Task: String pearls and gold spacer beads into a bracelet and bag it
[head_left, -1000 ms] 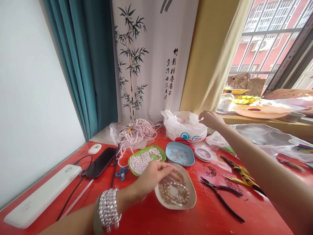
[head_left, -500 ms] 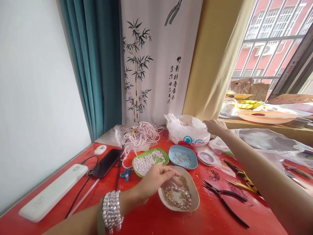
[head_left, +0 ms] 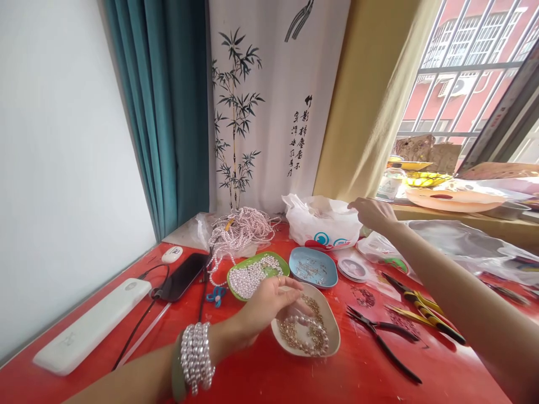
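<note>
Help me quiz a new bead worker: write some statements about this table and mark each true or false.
1. The left hand is over the cream dish. True.
2. The loose white beads are in the blue dish. False: they are in the green dish.
3. The right hand is beside the white bag. True.
4. The black-handled pliers are in the right hand. False: they lie on the red table.
5. The phone is left of the green dish. True.

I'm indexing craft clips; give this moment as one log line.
left hand: over cream tray, hold unclear | right hand: raised near white bag | bead strand: over tray
</note>
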Action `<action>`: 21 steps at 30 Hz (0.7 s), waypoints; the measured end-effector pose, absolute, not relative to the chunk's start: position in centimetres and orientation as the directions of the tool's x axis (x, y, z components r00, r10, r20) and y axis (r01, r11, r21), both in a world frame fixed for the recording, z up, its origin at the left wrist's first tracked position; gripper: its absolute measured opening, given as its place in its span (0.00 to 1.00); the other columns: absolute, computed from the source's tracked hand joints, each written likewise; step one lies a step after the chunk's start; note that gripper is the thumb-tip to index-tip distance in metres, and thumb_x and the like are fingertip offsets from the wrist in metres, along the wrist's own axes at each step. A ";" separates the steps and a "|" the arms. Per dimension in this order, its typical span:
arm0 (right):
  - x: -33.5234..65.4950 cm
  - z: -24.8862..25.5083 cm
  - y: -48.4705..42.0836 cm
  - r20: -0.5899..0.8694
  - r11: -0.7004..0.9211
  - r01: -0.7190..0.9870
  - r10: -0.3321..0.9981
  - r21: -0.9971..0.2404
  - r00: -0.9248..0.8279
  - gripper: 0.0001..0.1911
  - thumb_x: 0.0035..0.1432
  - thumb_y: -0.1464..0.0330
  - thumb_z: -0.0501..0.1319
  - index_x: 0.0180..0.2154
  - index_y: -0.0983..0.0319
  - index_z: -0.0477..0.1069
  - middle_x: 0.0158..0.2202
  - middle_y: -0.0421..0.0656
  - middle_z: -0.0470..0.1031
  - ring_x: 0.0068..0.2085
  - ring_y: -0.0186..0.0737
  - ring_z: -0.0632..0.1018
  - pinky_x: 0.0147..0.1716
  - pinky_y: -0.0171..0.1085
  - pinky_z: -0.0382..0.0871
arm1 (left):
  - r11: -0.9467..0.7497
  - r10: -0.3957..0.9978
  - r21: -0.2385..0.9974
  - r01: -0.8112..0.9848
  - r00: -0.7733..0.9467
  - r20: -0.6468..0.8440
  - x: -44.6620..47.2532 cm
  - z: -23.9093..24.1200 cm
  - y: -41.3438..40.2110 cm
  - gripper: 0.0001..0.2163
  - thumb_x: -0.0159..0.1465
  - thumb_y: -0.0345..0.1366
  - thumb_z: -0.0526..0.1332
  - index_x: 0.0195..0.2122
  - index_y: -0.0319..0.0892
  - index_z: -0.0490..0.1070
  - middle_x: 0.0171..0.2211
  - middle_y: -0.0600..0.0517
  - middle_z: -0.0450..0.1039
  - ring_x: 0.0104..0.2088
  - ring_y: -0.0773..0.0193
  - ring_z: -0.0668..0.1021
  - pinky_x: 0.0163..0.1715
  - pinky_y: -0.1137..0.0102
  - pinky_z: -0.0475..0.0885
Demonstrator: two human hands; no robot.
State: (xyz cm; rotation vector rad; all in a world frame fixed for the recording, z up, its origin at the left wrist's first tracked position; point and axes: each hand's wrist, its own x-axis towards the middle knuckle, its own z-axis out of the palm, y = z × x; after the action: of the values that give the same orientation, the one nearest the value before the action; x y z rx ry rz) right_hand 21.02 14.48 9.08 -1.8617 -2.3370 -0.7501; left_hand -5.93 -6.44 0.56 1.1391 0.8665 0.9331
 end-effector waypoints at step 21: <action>19.7 8.6 14.1 0.332 0.416 0.862 0.801 0.290 -0.498 0.14 0.59 0.66 0.55 0.47 0.62 0.65 0.47 0.46 0.68 0.42 0.40 0.73 0.39 0.44 0.69 | 0.189 0.923 0.966 -0.175 0.368 -0.114 -6.6 0.2 -7.4 0.14 0.51 0.44 0.64 0.29 0.36 0.67 0.27 0.48 0.76 0.23 0.68 0.75 0.27 0.72 0.67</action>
State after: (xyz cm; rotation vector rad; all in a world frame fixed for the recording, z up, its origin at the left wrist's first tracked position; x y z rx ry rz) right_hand 19.72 14.05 8.58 -1.4912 -2.5208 -0.6467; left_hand -6.58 -7.39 0.22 1.0978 0.8659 0.9260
